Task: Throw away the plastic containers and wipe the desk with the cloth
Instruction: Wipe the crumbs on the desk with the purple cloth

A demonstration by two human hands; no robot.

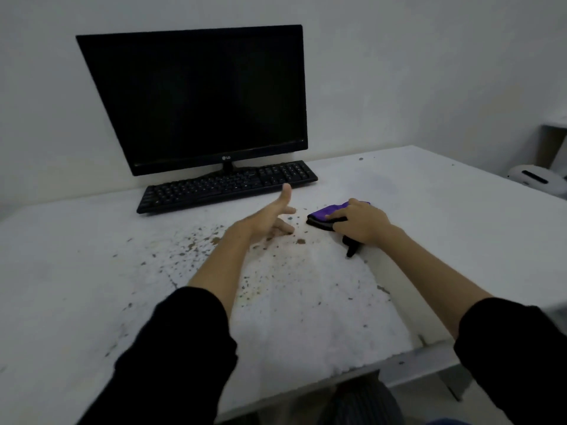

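Desk [429, 210]: white, worn surface, brown specks and crumbs [214, 240] scattered across the middle. No plastic containers in view.

Cloth [329, 214]: purple, dark edge, folded, lying on the desk right of centre, in front of the keyboard [227, 185].

Right hand [360, 223]: palm down on the cloth, fingers spread flat over it, pressing rather than clutching.

Left hand [270, 217]: open, thumb raised, holding nothing, edge near the crumbs.

Step in hand, by judgement: wiping. Best done with even pressure, overlapping strokes drawn toward the left hand, gathering debris instead of scattering it, clear of the keyboard and monitor [196, 96].
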